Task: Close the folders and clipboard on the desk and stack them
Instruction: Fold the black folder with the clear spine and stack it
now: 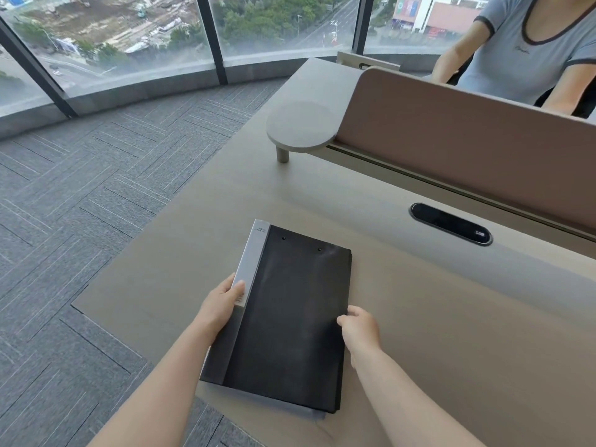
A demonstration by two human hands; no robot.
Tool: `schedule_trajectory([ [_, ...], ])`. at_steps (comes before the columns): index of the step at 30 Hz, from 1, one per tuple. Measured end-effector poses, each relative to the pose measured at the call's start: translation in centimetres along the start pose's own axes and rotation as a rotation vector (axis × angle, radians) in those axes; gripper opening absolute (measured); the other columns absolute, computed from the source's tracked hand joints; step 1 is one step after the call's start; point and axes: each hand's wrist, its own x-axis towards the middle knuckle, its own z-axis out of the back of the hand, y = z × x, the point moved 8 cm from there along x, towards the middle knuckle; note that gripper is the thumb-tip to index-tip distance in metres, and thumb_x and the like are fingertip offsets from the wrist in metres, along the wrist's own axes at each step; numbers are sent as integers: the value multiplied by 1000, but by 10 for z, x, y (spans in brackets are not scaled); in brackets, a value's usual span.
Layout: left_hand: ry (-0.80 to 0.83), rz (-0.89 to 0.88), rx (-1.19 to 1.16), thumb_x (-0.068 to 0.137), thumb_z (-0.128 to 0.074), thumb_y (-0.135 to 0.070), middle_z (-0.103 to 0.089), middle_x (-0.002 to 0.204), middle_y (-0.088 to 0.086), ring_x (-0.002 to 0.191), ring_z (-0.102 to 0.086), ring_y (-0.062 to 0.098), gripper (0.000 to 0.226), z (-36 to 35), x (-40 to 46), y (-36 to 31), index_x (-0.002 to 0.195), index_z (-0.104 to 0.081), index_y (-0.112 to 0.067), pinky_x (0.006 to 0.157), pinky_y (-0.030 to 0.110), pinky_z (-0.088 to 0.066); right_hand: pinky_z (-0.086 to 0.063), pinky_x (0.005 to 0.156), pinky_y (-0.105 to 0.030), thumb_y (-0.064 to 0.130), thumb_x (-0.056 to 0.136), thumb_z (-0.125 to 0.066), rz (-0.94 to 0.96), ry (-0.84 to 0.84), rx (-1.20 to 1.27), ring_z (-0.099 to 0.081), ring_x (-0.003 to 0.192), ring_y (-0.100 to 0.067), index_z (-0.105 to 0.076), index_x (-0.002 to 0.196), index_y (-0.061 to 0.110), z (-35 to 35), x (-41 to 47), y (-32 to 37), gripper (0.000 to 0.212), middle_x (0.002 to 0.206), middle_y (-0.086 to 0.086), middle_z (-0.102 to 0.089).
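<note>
Lying closed on the desk (419, 317) in front of you is a stack of folders (290, 311), the black cover of the top one facing up with two small rivets near its far edge. A pale grey spine strip (250, 262) with small print runs along the stack's left side. More edges show beneath the top cover at the right side and near corner, so several items are stacked, though you cannot tell which of them is the clipboard. The stack sits near the desk's left front corner, turned slightly clockwise, with its near left corner reaching the desk edge.

Your left hand (219, 304) grips the stack's left edge, thumb pressed on the grey strip and fingers hidden underneath. Your right hand (359, 327) is curled against the right edge, fingertips touching the side of the stack.

Beyond the stack, well apart from it, an oval black cable port (451, 223) is set into the desk. Behind that rises a brown divider panel (467, 150), with a round grey shelf (301, 129) on a short leg at its left end. A person in a grey shirt (532, 46) sits on the far side of the divider. Grey carpet (80, 204) and floor-length windows (129, 37) lie to your left.
</note>
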Motion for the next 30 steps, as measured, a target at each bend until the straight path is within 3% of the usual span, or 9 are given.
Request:
schedule_trajectory([
  [4,20,2,-56,98,-50,-32,-76,108,-8,96,-73,19,29,-4,-2,-1,120,-65,-45,82,37,-57,-49,97,-50,-6,84,-48,-14,-3,64,-60,114,-40,-59,72,21,-1,1,-4,31,102,-14,-73],
  [8,52,-24,-79,100,-50,-28,-77,102,-11,88,-73,13,27,-21,-7,-7,116,-65,-44,73,31,-55,-47,101,-50,-9,85,-47,-51,-36,122,-59,117,-41,-69,88,9,17,2,-13,29,109,-17,-72],
  [11,99,-44,-59,100,-51,-32,-77,106,-13,95,-73,14,28,-49,-13,-11,122,-63,-45,84,35,-57,-45,102,-44,-9,88,-48,-75,-80,179,-60,113,-34,-66,122,4,48,4,-25,40,113,-12,-68],
  [13,142,-58,-44,98,-52,-36,-75,110,-14,99,-72,13,30,-75,-17,-18,125,-60,-47,91,38,-56,-46,99,-43,-9,89,-49,-82,-115,203,-59,111,-35,-65,124,4,73,6,-33,41,119,-15,-67],
  [17,242,-78,36,83,-56,-59,-68,128,-11,110,-68,14,56,-136,-20,-27,137,-52,-43,102,44,-50,-48,92,-43,-9,90,-52,-93,-176,265,-60,94,-34,-66,111,9,132,15,-53,32,90,-4,-64],
  [20,292,-71,64,72,-58,-67,-65,133,-12,112,-67,13,73,-183,-20,-29,140,-48,-45,104,44,-49,-44,83,-33,-6,89,-56,-112,-228,320,-56,96,-27,-63,127,4,176,24,-75,40,106,-8,-64],
  [25,374,-76,79,69,-61,-62,-63,135,-9,108,-69,13,76,-256,-42,-47,142,-48,-41,101,42,-52,-49,89,-42,-7,88,-55,-123,-296,381,-56,88,-27,-66,100,16,241,33,-102,27,82,0,-63],
  [30,405,-85,149,67,-60,-64,-59,140,-8,118,-63,17,83,-307,-53,-57,145,-45,-38,106,45,-48,-50,95,-46,-8,87,-52,-125,-296,374,-62,89,-30,-69,83,20,284,43,-118,33,81,2,-67],
])
